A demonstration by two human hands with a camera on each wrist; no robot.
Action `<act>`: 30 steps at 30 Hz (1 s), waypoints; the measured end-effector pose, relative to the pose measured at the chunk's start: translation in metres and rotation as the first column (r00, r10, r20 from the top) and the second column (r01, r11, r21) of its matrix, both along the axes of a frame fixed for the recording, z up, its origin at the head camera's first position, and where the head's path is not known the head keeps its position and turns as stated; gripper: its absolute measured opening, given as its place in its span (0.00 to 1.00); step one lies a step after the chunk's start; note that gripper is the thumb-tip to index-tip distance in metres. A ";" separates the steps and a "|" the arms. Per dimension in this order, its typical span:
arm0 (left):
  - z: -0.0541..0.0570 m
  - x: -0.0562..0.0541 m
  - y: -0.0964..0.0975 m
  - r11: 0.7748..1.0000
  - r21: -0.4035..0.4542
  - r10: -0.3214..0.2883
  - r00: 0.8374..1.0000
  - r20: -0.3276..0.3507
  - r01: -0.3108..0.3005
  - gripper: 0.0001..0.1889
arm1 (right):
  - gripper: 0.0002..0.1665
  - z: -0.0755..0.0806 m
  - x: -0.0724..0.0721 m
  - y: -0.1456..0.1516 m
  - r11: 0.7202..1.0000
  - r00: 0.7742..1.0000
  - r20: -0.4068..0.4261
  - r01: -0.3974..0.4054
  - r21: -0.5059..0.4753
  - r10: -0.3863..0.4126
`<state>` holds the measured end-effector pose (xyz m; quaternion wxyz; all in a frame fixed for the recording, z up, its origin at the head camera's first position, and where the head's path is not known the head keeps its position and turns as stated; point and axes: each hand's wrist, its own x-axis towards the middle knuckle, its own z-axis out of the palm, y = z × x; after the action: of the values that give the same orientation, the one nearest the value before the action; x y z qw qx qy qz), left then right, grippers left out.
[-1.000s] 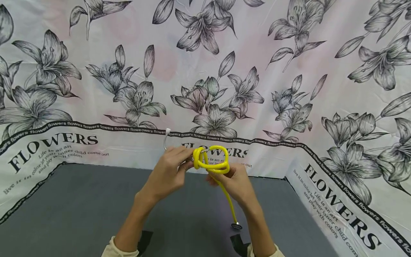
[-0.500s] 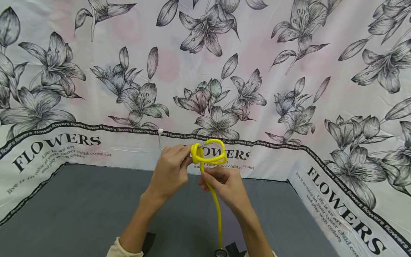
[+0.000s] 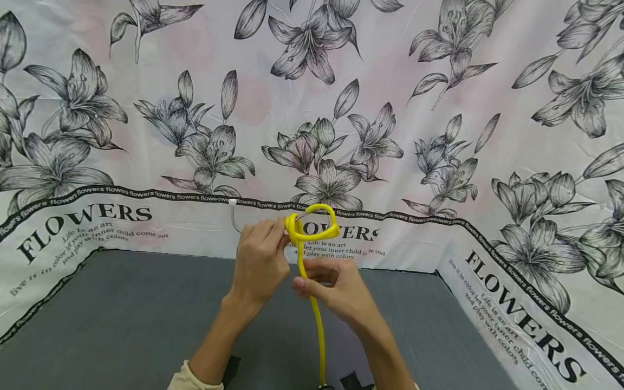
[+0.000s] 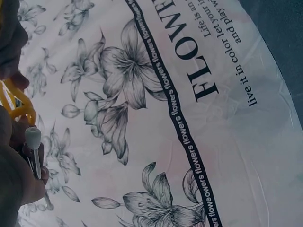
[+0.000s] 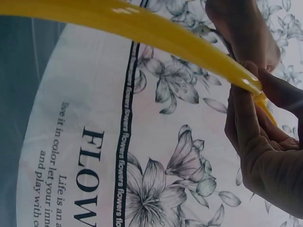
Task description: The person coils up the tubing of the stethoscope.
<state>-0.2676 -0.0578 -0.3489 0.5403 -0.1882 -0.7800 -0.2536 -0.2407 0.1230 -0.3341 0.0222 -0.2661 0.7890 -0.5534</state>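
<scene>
A stethoscope with yellow tubing [image 3: 320, 330] is held up between both hands. My left hand [image 3: 260, 260] grips it where the tubing is wound around itself, and a loop [image 3: 336, 232] sticks out to the right. Left of that hand, a metal ear tube with a white ear tip [image 3: 233, 202] points up; the ear tip [image 4: 33, 137] also shows in the left wrist view. My right hand [image 3: 336, 287] pinches the hanging tubing just below the wound part. At the bottom edge, the dark chest piece [image 3: 325, 387] is mostly cut off. My left fingers hide part of the metal tubes.
Below the hands lies a dark grey tabletop [image 3: 146, 303]. A white flower-printed cloth [image 3: 390, 65] with black lettering covers the back and the sides. Dark straps [image 3: 352, 381] show near both wrists.
My right hand has slid down the tubing, away from the loop. The hanging tubing has swung left and the chest piece has dropped toward the bottom edge. The left hand keeps its grip.
</scene>
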 end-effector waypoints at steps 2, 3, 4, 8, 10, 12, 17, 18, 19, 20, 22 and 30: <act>0.001 -0.001 -0.002 1.000 0.020 0.022 1.000 -0.008 -0.022 0.10 | 0.16 0.000 0.002 -0.003 0.999 0.999 0.014 -0.035 0.004 0.035; 0.002 -0.001 -0.003 0.999 0.028 0.032 0.999 -0.013 -0.031 0.10 | 0.16 -0.001 0.002 -0.005 0.999 0.999 0.017 -0.049 0.008 0.049; 0.002 -0.002 -0.004 0.999 0.033 0.042 0.999 -0.017 -0.042 0.09 | 0.16 -0.001 0.003 -0.006 0.998 0.998 0.021 -0.058 0.015 0.058; 0.003 -0.003 -0.005 0.998 0.031 0.062 0.998 -0.022 -0.062 0.11 | 0.18 0.000 0.005 -0.008 0.996 0.998 0.014 -0.070 0.057 0.069; 0.003 -0.003 -0.003 0.997 0.019 0.071 0.997 -0.016 -0.071 0.10 | 0.19 0.002 0.004 -0.006 0.994 0.997 0.008 -0.078 0.071 0.078; 0.003 -0.003 -0.001 0.997 0.008 0.081 0.997 -0.009 -0.081 0.10 | 0.19 0.002 0.004 -0.004 0.992 0.996 0.000 -0.092 0.085 0.092; 0.001 -0.002 0.003 0.994 -0.019 0.110 0.994 0.014 -0.110 0.10 | 0.19 0.004 0.005 -0.001 0.986 0.994 -0.008 -0.111 0.125 0.113; 0.002 -0.002 0.004 0.993 -0.026 0.115 0.993 0.016 -0.115 0.10 | 0.19 0.005 0.006 0.000 0.985 0.994 -0.012 -0.106 0.134 0.109; 0.001 -0.002 0.004 0.992 -0.032 0.120 0.993 0.018 -0.119 0.11 | 0.19 0.006 0.007 0.000 0.985 0.995 -0.016 -0.098 0.143 0.101; 0.000 -0.002 0.004 0.992 -0.036 0.123 0.992 0.020 -0.122 0.11 | 0.19 0.006 0.008 0.001 0.985 0.995 -0.022 -0.089 0.150 0.094; -0.001 -0.001 0.005 0.991 -0.045 0.127 0.992 0.025 -0.126 0.11 | 0.17 0.007 0.010 0.003 0.984 0.996 -0.043 -0.068 0.163 0.076; 0.000 0.005 0.011 0.978 -0.135 0.161 0.987 0.028 -0.156 0.14 | 0.11 0.014 0.017 0.010 0.978 0.979 -0.206 0.028 0.207 0.015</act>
<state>-0.2628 -0.0467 -0.3493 0.5297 -0.1559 -0.8180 -0.1608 -0.2236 0.1335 -0.3201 -0.0337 -0.3155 0.8416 -0.4371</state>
